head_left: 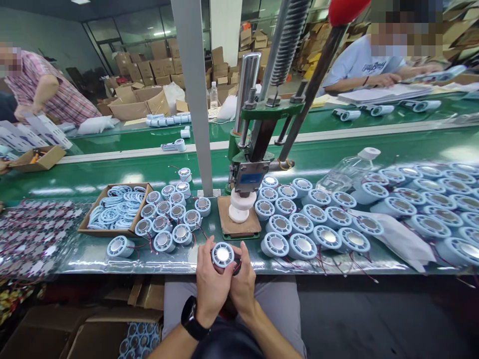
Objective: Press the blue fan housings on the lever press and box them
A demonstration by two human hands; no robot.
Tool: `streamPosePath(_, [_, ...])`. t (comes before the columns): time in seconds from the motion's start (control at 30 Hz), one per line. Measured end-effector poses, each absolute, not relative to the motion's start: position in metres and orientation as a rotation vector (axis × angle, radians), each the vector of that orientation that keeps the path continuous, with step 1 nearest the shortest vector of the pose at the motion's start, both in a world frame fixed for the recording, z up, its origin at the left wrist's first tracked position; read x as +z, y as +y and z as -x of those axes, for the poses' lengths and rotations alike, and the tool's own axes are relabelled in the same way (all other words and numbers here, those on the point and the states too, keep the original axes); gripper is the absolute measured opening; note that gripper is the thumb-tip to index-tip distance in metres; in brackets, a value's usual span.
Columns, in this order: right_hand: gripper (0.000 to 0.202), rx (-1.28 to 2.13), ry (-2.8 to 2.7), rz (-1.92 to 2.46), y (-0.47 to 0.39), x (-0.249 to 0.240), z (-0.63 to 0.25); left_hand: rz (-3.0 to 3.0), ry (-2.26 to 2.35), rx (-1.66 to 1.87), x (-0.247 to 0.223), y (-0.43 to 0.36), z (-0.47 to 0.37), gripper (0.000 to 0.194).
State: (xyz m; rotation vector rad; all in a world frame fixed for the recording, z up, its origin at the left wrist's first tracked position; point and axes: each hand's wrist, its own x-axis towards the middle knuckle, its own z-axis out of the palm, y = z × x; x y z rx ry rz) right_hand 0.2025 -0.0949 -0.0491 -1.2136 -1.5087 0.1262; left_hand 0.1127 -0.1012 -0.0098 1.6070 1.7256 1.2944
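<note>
Both hands are occupied with one blue unit [223, 255], held just in front of the press [261, 130], on the worker's side. The left hand [212, 276] is curled about its left flank; the right hand [244, 279] is narrow, braced against the other flank. The silver disc [223, 253] faces up. A dark part [237, 267] shows by the right fingers, too covered to identify.

In my judgement, sound handling means supporting the unit from both sides, bearing on the rim rather than the disc, and pinching no lead beneath. The hands are clear of the press's white die [243, 201], which stands low over the pad [225, 212]; correct.

Left of the press, a box [107, 231] holds rings [119, 207]. Right of it stand other units [302, 245], wires [364, 270] trailing; these could snag on a forearm.
</note>
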Motion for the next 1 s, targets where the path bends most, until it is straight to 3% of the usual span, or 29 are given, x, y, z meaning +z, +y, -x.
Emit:
streamPosePath(0.17, [0.05, 0.169, -1.631, 1.215, -0.097, -0.049, -0.205, -1.612, 1.684, 1.31, -0.023, -0.104, -0.119, 0.057])
streamPosePath(0.3, [0.062, 0.287, -1.912, 1.198, -0.095, -0.034, -0.236, -1.663, 1.54, 1.205, -0.033, -0.107, -0.113, 0.052])
streamPosePath(0.4, [0.071, 0.318, -2.127, 1.2, -0.085, 0.027, -0.278, -1.587, 1.497, 1.161, -0.027, -0.099, -0.105, 0.053])
streamPosePath(0.53, [0.053, -0.198, -1.891, 1.15, -0.052, 0.177, -0.317, -1.522, 1.481, 1.206, 0.011, -0.06, -0.099, 0.056])
streamPosePath(0.67, [0.063, -0.458, -1.683, 1.194, 0.01, 0.308, -0.317, -1.545, 1.354, 1.308, 0.047, -0.008, -0.111, 0.052])
streamPosePath(0.8, [0.031, -0.036, -1.684, 1.22, 0.076, 0.352, -0.305, -1.471, 1.155, 1.311, 0.049, 0.027, -0.135, 0.05])
streamPosePath(0.9, [0.034, 0.229, -1.737, 1.222, 0.099, 0.36, -0.303, -1.425, 1.048, 1.309, 0.039, 0.039, -0.147, 0.046])
streamPosePath(1.0, [0.039, 0.254, -1.705, 1.233, 0.083, 0.366, -0.305, -1.421, 1.028, 1.285, 0.031, 0.04, -0.148, 0.047])
